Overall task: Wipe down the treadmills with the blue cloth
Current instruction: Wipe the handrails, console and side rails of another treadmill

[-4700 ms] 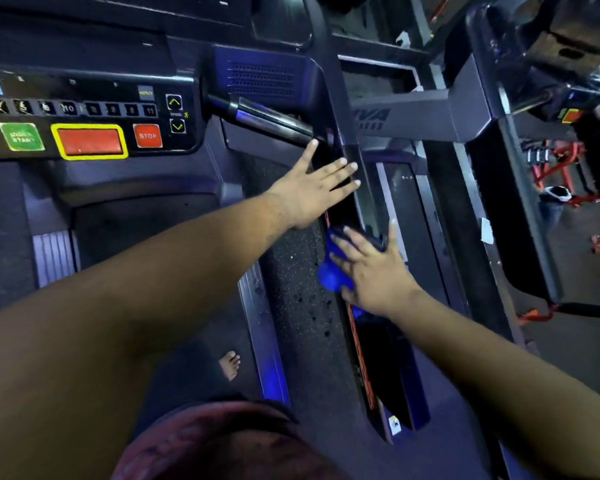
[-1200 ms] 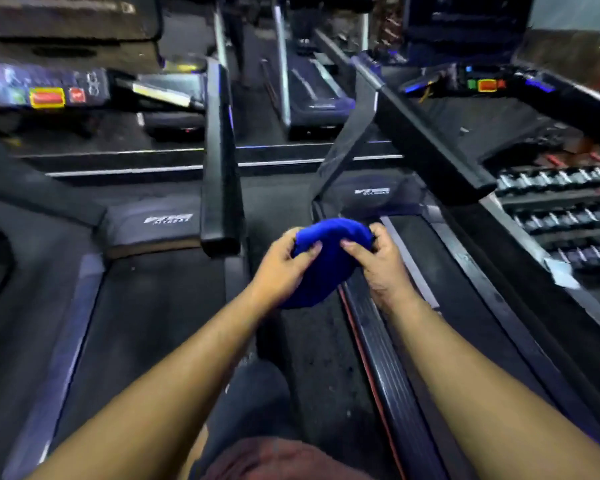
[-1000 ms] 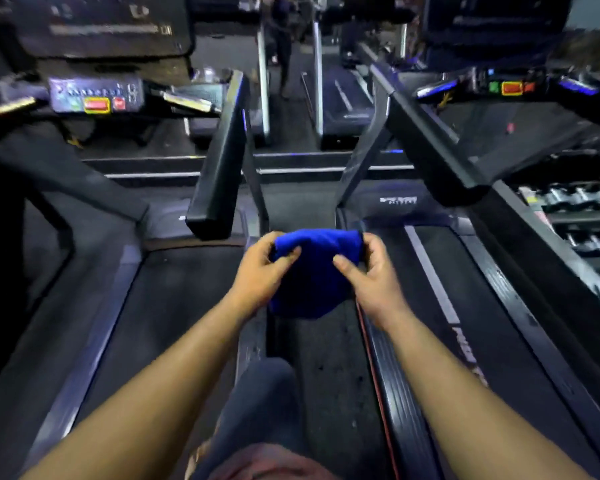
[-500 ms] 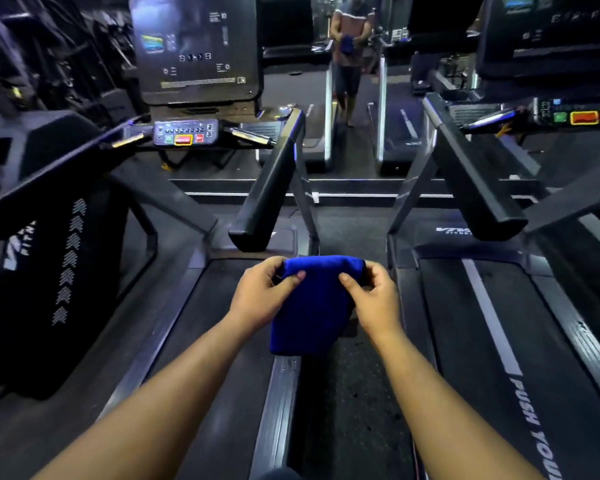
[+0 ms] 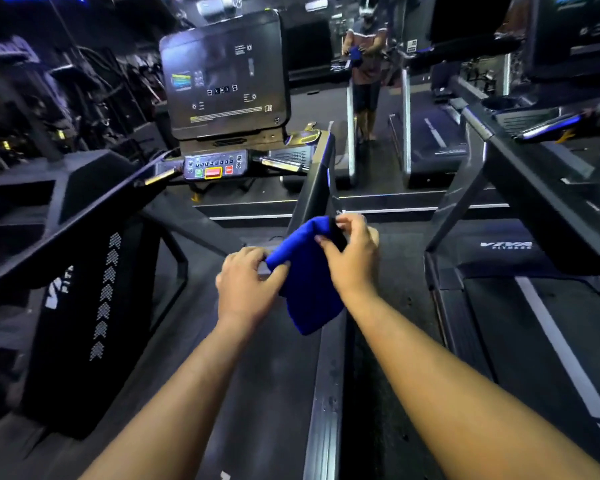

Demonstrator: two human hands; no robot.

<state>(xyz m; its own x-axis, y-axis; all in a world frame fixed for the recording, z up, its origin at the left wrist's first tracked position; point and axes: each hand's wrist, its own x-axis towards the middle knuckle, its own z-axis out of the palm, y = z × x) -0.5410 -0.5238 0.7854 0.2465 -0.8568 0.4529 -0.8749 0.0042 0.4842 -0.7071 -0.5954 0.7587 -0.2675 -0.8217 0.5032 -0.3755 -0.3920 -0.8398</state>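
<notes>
While the view has lifted from the deck, both hands grip the soft blue cloth (image 5: 305,271) in mid-air: left hand (image 5: 246,282) pinching its lower corner, right hand (image 5: 352,258) its top. Refolded, it hangs above the black treadmill's grey side rail (image 5: 326,393), likely ready for wiping.

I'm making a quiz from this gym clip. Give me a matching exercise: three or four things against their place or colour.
Things:
1. cloth
2. left hand
3. right hand
4. wide console button

Descriptions:
a. red with a yellow border
b. grips the cloth's higher end
c. blue, hanging between both hands
d. pinches the cloth's lower corner

Pairs: 1-c, 2-d, 3-b, 4-a
</notes>
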